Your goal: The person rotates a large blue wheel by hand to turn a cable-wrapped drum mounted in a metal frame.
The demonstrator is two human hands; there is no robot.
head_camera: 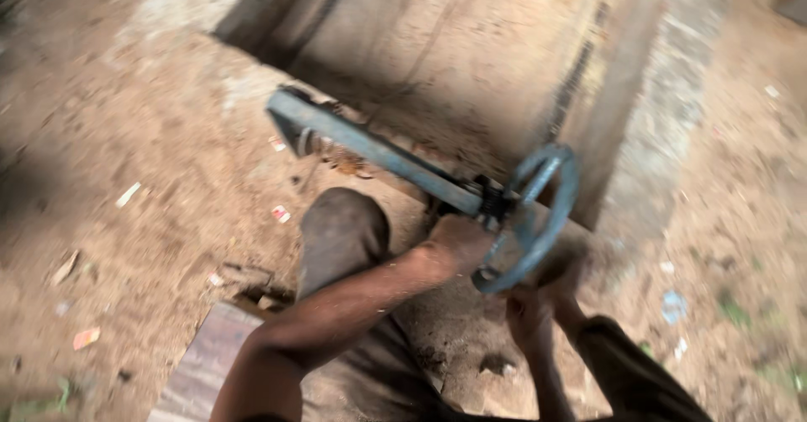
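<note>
Nearest me, under my left forearm, lies a wooden plank (202, 363) on the dirt floor (126, 178). Left hand (458, 244) curls around the blue bar of a hand-wheel tool (395, 163) beside its wheel (538, 216). Right hand (528, 308), below the wheel, grips its lower rim; blur hides the fingers.

Open dirt floor (143, 161) spreads from nine to eleven o'clock, with only small scraps of litter (280, 213) on it, so a hand could pass there freely. A concrete wall (471, 44) closes off twelve o'clock, and its raised edge (664, 111) runs down toward two. The blue bar (378, 155) and its hand wheel (538, 216) cross the middle. A bent knee (343, 230) blocks the centre, and a wooden plank (206, 363) lies at seven. Bare ground at three to four stays open.
</note>
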